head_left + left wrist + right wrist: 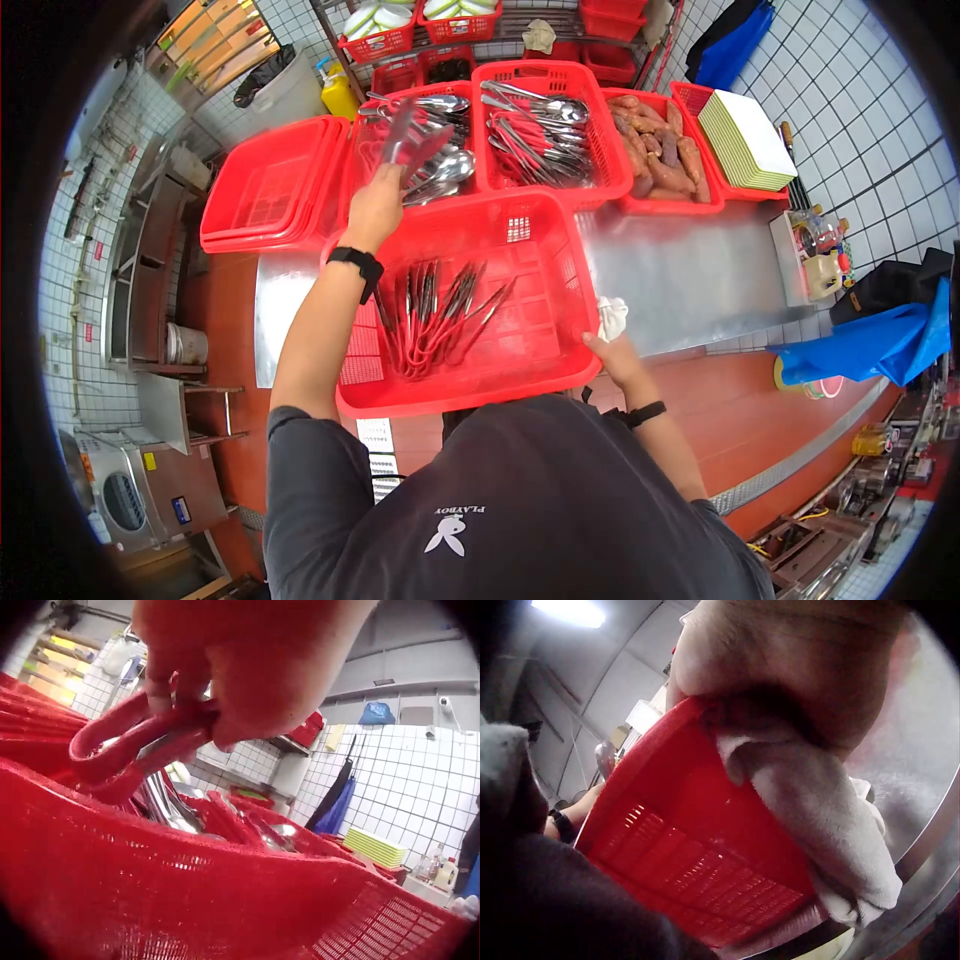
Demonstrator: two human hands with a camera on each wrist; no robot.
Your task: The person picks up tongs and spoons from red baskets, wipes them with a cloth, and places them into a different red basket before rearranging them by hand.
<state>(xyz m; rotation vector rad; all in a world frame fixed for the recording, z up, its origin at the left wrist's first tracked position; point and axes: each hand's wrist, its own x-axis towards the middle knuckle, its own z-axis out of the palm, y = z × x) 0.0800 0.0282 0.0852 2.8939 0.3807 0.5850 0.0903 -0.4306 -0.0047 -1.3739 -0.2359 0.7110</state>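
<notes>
My left hand [375, 208] grips red-handled tongs [410, 140], blurred in the head view, above a basket of spoons and other utensils. In the left wrist view the same hand [247, 667] pinches the tongs [120, 746], their red looped end showing. Several more red-handled tongs [430, 320] lie in the large red basket [550, 385] close to my body. At its right rim, my right hand [618, 360] holds a white cloth [611, 317]. The right wrist view shows that hand [795, 667] over the cloth [817, 817], against the basket rim [641, 750]; its fingertips are hidden.
Behind the large basket stand a basket of utensils [600, 150], another of brownish-orange food pieces [660, 150] and one with stacked green-and-white trays [745, 140]. Stacked red baskets [270, 185] are at left. A metal tabletop [680, 270] extends right, towards bottles [822, 232].
</notes>
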